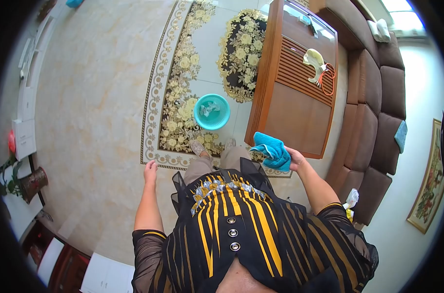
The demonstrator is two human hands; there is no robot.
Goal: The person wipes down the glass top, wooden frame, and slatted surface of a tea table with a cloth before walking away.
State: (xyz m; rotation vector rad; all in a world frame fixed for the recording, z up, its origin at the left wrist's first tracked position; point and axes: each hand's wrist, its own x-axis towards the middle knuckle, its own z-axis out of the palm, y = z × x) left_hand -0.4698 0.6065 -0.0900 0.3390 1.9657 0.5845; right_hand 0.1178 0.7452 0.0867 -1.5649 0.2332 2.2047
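Observation:
A turquoise cloth [272,152], bunched and hanging in folds, is gripped in my right hand [295,159] beside the near corner of the wooden coffee table [297,115]. My left hand [151,169] hangs out to the left over the floor near the rug's edge, with nothing in it and its fingers loosely bent and a little apart. Ahead of my feet stands a turquoise plastic waste bin [212,96] with some crumpled clear or whitish material in it.
A pale neck-massager-like device [315,63] with an orange cord [333,80] lies on the coffee table. The brown sofa [368,117] runs along the right, with a blue cloth [401,136] on its back. Under the bin is a floral rug [175,124]. White cabinets [24,139] line the left.

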